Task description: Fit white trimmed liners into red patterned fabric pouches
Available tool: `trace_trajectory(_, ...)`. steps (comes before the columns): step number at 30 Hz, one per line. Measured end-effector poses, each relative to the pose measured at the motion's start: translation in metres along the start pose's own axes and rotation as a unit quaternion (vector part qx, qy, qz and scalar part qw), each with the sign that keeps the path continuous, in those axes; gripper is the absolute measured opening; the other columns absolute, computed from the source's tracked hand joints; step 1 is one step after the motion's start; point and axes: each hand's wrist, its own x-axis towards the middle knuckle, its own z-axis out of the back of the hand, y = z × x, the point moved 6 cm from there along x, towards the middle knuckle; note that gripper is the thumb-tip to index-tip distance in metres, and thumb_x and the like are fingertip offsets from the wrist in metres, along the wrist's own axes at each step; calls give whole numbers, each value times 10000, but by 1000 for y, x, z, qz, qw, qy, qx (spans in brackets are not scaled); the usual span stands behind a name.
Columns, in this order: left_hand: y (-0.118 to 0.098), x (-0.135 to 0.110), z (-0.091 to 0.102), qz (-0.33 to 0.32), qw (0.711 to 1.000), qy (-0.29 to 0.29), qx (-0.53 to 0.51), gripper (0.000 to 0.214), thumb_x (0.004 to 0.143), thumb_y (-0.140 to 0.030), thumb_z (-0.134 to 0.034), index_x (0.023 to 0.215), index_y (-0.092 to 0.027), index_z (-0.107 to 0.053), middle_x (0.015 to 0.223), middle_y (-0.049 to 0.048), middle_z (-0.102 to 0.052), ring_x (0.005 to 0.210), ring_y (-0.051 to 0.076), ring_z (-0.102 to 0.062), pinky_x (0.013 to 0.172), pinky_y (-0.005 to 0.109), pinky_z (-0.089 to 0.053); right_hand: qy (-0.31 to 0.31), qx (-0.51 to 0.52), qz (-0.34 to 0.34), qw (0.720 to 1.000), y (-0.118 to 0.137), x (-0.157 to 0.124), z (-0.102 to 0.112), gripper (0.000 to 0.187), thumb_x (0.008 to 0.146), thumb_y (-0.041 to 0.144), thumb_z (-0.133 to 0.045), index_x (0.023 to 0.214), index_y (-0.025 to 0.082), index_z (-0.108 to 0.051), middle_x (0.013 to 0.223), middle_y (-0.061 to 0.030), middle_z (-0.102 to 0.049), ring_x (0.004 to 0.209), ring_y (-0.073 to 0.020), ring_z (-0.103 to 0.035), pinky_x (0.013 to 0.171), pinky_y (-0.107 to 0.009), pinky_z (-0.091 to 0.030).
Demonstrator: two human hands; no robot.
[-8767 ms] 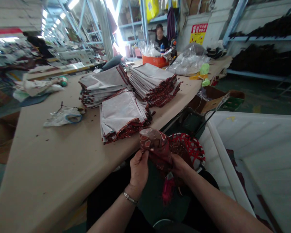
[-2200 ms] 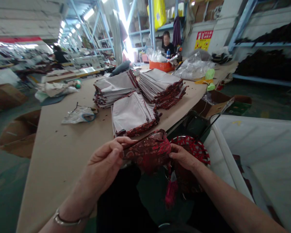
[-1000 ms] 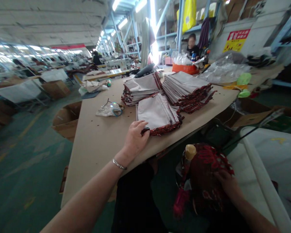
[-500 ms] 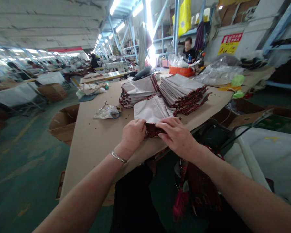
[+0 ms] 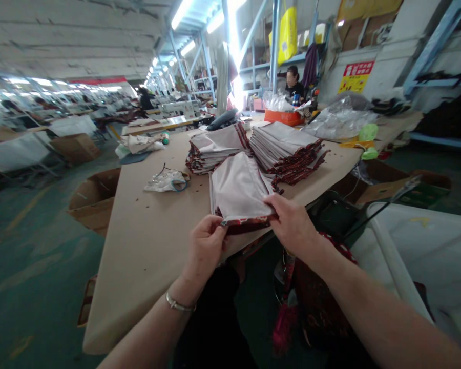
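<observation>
While one near corner of a grey cloth [image 5: 242, 189] with a dark red edge is pinched between the thumb and fingers of the left hand [image 5: 208, 245], its other near corner is clamped in the right hand [image 5: 292, 223], and the cloth is held taut over a low pile [image 5: 274, 184] at the front edge of the table [image 5: 161, 241]. Farther back on the table, two stacks [image 5: 290, 146] of similar cloths are set side by side, and an orange tray [image 5: 283, 118] is placed toward its far end. To the right of the table, a white tub [image 5: 426, 256] is seen.
</observation>
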Motion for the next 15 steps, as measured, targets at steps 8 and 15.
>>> trace_trajectory(8,24,-78,-35,267,886,17,-378,245,619,-219,-796,801,-189,-635,681,-18,-661,580,96,-609,521,187,-527,105,395,-182,894,0,-122,-54,170,880,280,-508,747,203,-581,688,0,-587,642,-145,-540,596,-250,-395)
trace_trajectory(15,40,-134,-78,327,870,276,-246,314,701,-331,-722,517,-140,-553,482,-18,-501,432,66,-448,426,183,-370,68,791,-425,436,-6,-171,-84,210,746,402,-657,645,219,-639,551,21,-578,460,-103,-520,474,-214,-455)
